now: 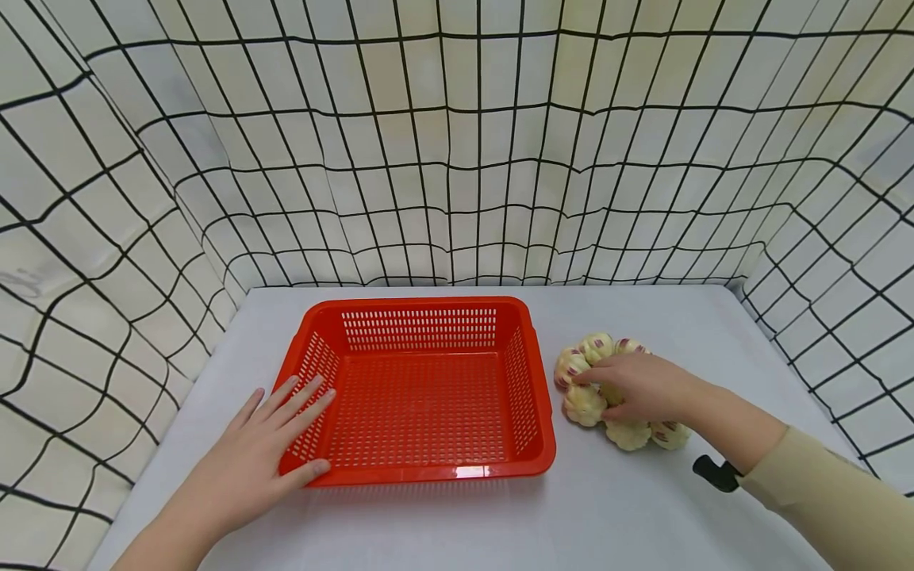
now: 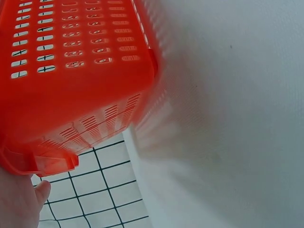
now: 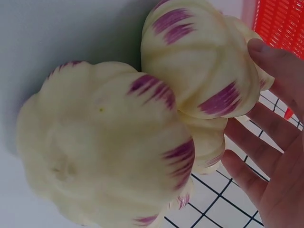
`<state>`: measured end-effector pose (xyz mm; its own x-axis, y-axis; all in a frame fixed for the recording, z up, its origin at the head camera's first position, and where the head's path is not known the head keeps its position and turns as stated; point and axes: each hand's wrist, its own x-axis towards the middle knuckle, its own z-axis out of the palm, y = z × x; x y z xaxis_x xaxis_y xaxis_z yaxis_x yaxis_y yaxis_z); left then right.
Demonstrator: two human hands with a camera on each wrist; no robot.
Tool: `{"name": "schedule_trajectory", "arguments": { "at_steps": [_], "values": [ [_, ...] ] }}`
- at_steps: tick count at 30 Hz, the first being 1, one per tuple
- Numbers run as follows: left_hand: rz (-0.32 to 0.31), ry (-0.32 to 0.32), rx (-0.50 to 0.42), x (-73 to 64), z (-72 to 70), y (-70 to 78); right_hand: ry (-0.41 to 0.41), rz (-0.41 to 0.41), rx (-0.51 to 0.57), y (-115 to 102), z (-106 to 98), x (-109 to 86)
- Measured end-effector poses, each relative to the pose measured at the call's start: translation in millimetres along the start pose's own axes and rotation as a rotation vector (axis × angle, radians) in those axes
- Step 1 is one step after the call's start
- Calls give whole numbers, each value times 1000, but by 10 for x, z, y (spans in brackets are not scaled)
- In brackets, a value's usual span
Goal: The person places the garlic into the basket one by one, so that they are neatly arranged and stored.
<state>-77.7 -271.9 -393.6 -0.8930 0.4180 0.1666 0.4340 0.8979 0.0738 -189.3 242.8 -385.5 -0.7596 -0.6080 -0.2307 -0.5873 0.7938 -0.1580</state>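
Observation:
A red plastic basket (image 1: 428, 473) with slotted walls stands on the white table. My left hand (image 1: 267, 452) lies over its left rim, fingers spread and straight; the left wrist view shows the basket's outer wall (image 2: 71, 99) close up. To the right of the basket is a cluster of garlic bulbs (image 1: 585, 404), cream with purple streaks. My right hand (image 1: 646, 387) reaches down over this cluster, hiding part of it. In the right wrist view its loosely bent fingers (image 3: 256, 137) lie right at the bulbs, beside a large garlic bulb (image 3: 199, 57).
White walls with a black grid net (image 1: 464, 159) enclose the table at the back and both sides. The white tabletop (image 1: 400, 527) extends in front of the basket. A small black object (image 1: 716, 473) is at the right wrist, by the beige sleeve (image 1: 821, 492).

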Motion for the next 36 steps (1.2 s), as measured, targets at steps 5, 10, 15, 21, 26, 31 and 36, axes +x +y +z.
{"name": "schedule_trajectory", "arguments": {
  "at_steps": [5, 10, 15, 21, 26, 31, 36],
  "values": [
    [-1, -2, 2, 2, -2, 1, -15, 20, -10, -13, 18, 54],
    [-5, -8, 3, 1, -12, 12, -15, 14, 14, -19, 34, 69],
    [-3, 2, 3, -5, -10, 18, -4, -28, 15, -9, 49, 78],
    [-2, 7, 11, -5, 4, 6, -16, -47, 11, -8, 64, 94],
    [-3, 6, 9, -6, 12, 4, -10, -56, -5, -36, 77, 103],
    [-3, 4, 7, -2, 20, 3, 16, -91, -12, -46, 83, 91],
    [-12, -13, 1, 6, 11, 0, 26, -112, -2, -44, 53, 71]
  ]
}}
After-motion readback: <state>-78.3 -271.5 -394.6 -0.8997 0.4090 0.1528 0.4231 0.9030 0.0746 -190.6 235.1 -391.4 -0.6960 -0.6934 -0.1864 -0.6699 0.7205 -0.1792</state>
